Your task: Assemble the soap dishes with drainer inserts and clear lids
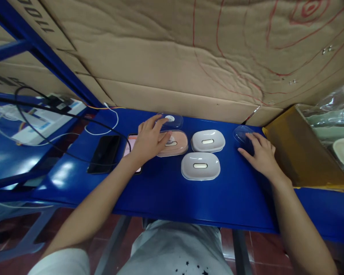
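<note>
My left hand (151, 139) lies with fingers apart over a pink oval dish (180, 143), its thumb near the slot in the middle. Its fingertips touch or hover at a clear oval lid (176, 121) with a round white sticker, behind the pink dish. Clear plastic seems to cover the pink dish. To the right, one white oval dish (215, 139) sits behind another white oval dish (186, 168), each with a pale slot at its centre. My right hand (262, 154) is open, fingertips on the edge of another clear oval lid (240, 133).
A phone with a lit screen (132, 140) and a black flat object (104, 152) lie at left on the blue table (166, 202). Cables run to a white power strip (51, 122). An open box (301, 149) with plastic-wrapped pieces stands at right. Cardboard (160, 57) walls the back.
</note>
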Available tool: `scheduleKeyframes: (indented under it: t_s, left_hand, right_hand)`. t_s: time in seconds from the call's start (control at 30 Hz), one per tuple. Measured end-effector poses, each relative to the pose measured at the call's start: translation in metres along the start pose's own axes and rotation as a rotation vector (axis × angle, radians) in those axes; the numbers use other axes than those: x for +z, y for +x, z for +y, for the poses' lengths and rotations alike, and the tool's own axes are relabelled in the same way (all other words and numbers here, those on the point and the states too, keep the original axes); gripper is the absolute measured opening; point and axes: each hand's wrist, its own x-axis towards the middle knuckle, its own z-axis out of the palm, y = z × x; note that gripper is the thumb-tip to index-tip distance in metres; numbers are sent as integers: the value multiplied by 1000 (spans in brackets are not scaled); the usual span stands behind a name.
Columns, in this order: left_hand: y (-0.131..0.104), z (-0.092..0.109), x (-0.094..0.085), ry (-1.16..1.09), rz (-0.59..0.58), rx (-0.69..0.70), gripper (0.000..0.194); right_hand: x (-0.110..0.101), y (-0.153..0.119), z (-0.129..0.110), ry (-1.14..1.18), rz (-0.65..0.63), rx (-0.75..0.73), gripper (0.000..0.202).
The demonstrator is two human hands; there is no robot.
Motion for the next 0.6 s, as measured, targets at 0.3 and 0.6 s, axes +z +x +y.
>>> scheduleKeyframes:
  t_s: [0.3, 0.6]
  left_hand:
    - [-34, 59, 2, -66, -264, 579, 48]
    - [-36, 58, 3, -166, -419, 512, 58]
  right_hand:
    - [3, 3, 4, 2, 42, 144, 68]
    - [-13, 9, -15, 627, 97, 363, 66]
